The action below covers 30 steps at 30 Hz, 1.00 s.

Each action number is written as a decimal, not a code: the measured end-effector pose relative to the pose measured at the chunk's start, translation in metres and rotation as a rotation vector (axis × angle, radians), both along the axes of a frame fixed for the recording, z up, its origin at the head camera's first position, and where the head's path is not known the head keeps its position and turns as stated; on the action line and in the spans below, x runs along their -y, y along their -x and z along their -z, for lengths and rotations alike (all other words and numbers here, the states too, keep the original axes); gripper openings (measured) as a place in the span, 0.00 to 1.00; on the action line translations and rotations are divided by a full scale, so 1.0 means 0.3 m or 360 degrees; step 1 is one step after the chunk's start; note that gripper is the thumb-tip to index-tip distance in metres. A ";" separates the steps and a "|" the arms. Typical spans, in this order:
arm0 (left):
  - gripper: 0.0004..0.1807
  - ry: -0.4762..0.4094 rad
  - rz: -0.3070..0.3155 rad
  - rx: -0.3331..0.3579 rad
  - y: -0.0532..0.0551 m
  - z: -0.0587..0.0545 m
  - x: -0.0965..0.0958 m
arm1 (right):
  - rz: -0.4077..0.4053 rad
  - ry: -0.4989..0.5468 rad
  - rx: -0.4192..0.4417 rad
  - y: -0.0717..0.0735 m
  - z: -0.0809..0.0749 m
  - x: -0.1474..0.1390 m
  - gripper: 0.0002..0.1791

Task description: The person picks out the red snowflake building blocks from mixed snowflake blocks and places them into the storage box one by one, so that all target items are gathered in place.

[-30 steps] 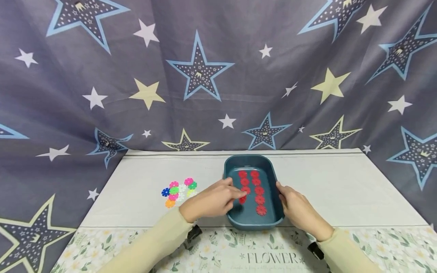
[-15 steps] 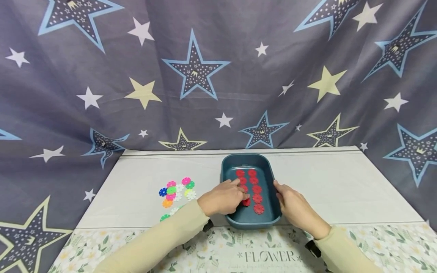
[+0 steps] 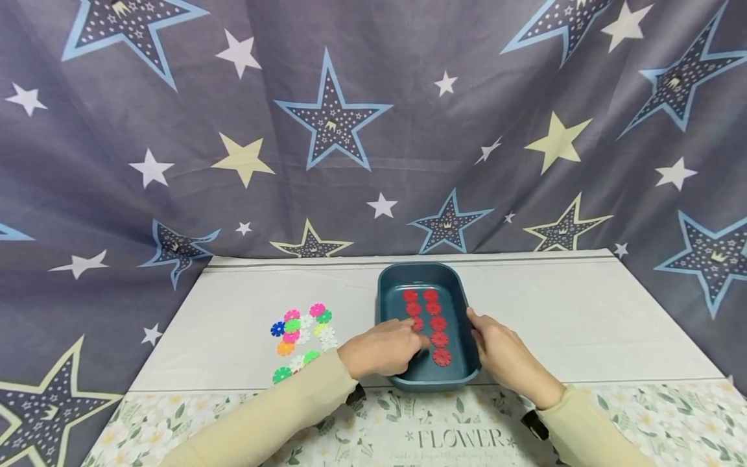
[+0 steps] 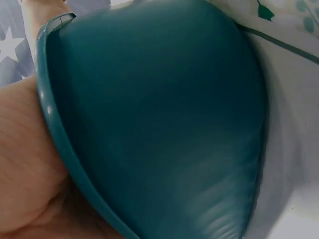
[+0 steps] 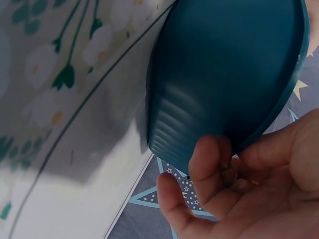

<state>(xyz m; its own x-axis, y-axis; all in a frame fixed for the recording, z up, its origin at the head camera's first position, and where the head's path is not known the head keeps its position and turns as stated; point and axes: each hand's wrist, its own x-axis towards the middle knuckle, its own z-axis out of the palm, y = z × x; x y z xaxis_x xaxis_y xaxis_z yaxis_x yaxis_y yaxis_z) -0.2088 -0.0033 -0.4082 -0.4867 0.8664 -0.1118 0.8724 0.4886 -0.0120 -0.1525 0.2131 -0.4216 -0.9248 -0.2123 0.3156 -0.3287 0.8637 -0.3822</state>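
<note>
A deep dark teal tray (image 3: 408, 376) stands on the table, with red notched interlocking discs (image 3: 441, 357) in two rows on its floor. My left hand (image 3: 385, 347) reaches over the tray's left rim and covers the near end of the left row. One fingertip shows close to the right row; what lies under the hand is hidden. In the left wrist view the palm is against the tray rim (image 4: 60, 142). With thumb and curled fingers, my right hand (image 3: 508, 353) pinches the right rim, also seen in the right wrist view.
Left of the tray lies a loose cluster of pink, blue, green, white, yellow and orange discs (image 3: 292, 325), its near part partly behind the left sleeve (image 3: 280, 415). A floral cloth (image 3: 455, 415) covers the front edge. Behind the table hangs a star-patterned curtain (image 3: 373, 78).
My left hand has shifted right and nearer; the red disc seen at its fingers earlier is now hidden under it. More of the loose discs show. The right hand keeps its grip on the rim.
</note>
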 end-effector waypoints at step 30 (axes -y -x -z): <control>0.11 -0.0473 -0.0438 0.0122 0.015 -0.029 0.554 | 0.0023 0.0002 0.0058 -0.003 -0.008 0.008 0.22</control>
